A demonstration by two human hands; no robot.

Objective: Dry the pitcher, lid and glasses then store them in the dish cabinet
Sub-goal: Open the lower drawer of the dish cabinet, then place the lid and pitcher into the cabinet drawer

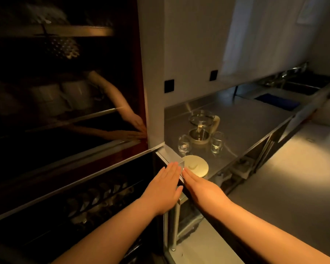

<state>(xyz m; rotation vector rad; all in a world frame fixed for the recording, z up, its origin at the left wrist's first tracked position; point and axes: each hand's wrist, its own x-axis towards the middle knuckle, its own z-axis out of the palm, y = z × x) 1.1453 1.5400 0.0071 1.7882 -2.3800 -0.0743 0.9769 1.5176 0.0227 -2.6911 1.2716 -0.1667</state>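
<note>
Resting flat: left hand (165, 184), right hand (199, 184) | lid (195, 165) just beyond fingertips

Steel counter (255, 119) w/ blue cloth (278, 101) at its far end; sink (301, 86) just past cloth, faucet (293, 70) behind sink.

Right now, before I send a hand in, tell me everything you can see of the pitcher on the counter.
The pitcher is clear glass with a cream handle on its right side and a cream base ring. It stands upright, lid off and mouth open, on the steel counter. A small glass stands at front left, another at front right, both close; contact is unclear. The cream lid lies nearer, apart. Neither hand touches it.
</note>
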